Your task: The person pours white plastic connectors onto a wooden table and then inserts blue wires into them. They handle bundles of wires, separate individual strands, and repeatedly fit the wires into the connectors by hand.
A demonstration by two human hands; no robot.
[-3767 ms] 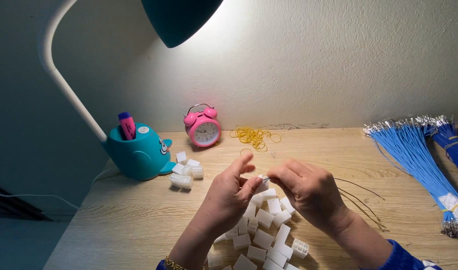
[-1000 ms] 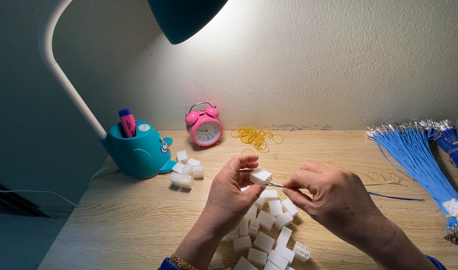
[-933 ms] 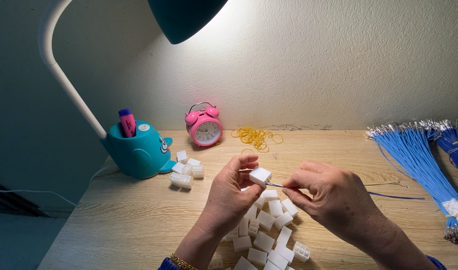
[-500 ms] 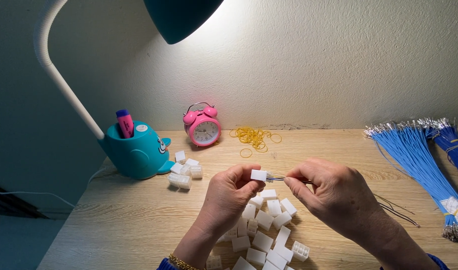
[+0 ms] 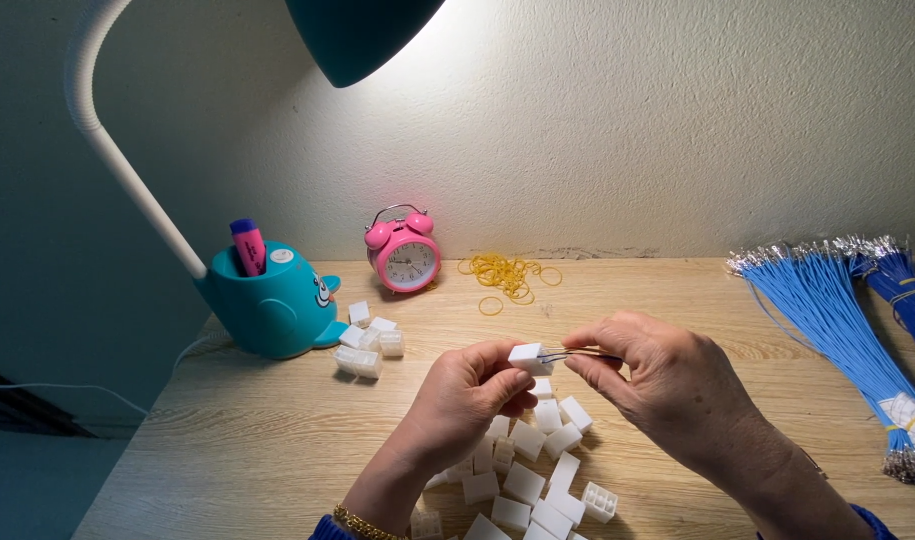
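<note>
The small white connector housing (image 5: 529, 358) sits pinched in the grip of the left hand (image 5: 465, 400), raised above the desk (image 5: 278, 450) over a loose pile of white housings (image 5: 538, 470), while the right hand (image 5: 668, 385) has its thumb and forefinger closed together on a thin wire (image 5: 570, 354) whose tip meets the housing's side. The wire looks slender and springy, so a slightly skewed push could bend its end or send it into the wrong cavity. A slack pinch could also drop the housing into the pile, where it would be hard to tell from the rest.
</note>
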